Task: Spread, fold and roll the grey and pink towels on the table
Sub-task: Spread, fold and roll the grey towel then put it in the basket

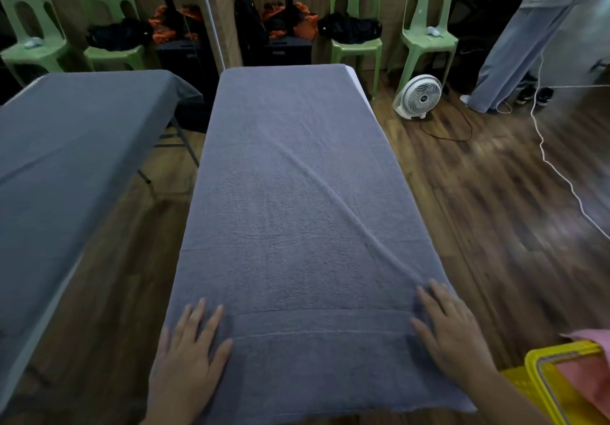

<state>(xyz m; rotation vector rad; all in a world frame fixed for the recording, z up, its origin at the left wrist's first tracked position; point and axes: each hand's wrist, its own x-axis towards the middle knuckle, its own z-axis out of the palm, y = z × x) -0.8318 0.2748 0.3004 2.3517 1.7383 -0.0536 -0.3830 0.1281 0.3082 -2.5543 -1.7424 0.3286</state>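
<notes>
A grey towel [297,193] lies spread lengthwise over the narrow table, covering nearly all of it. A long diagonal wrinkle runs from its middle toward the near right corner. My left hand [189,348] rests flat on the towel's near left part, fingers apart. My right hand [449,332] rests flat near the right edge, at the wrinkle's end, fingers apart. A pink towel [587,375] lies in a yellow basket at the lower right.
The yellow basket [541,378] stands right of the table. A second grey-covered table [66,160] is on the left. Green chairs [356,21], bags, a white floor fan [417,96] and a white cord [561,180] lie beyond. A person's legs [515,54] stand at the far right.
</notes>
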